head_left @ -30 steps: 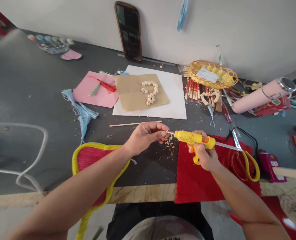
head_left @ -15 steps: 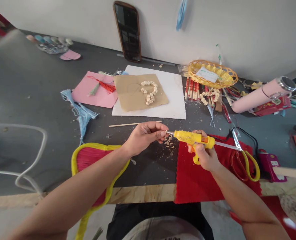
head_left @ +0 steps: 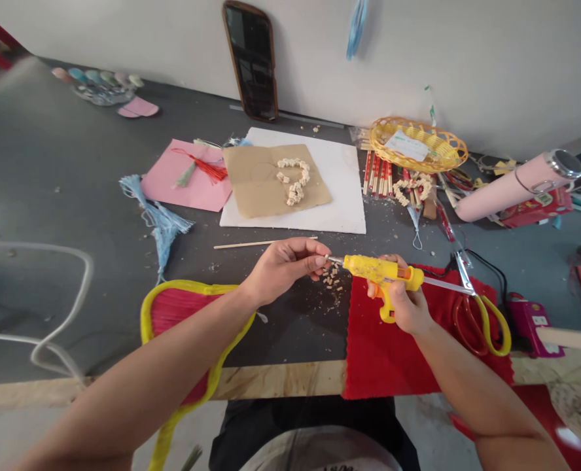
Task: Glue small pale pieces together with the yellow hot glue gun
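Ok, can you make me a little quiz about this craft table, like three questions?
1. True or false: the right hand grips the yellow glue gun.
2. Where does the gun's nozzle point? A) at the left hand fingertips B) at the yellow basket C) at the scissors
3. Fill in: the red cloth lies under the ____ hand.

Key: 1 true; 2 A; 3 right.

Plain white wall behind grey tabletop w/ bare wood front edge, soft daylight.
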Available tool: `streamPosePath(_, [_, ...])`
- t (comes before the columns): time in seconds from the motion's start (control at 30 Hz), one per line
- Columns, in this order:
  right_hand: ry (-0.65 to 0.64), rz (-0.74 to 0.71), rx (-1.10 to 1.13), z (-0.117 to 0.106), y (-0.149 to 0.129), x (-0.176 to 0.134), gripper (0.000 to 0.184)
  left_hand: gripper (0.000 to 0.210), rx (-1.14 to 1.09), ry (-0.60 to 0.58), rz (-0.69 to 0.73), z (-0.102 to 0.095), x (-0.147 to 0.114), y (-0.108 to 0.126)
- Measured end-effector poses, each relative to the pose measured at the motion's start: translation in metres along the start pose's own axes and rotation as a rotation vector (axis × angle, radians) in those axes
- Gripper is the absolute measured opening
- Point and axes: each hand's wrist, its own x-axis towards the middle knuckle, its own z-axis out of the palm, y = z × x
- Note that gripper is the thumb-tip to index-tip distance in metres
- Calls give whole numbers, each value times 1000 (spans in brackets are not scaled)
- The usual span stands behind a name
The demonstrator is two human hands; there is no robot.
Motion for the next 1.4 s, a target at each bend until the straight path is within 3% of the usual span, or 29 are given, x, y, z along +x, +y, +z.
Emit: streamPosePath(1.4, [-7, -12, -5, 0, -1, 2, 41, 23, -20, -50, 28, 0, 0, 0])
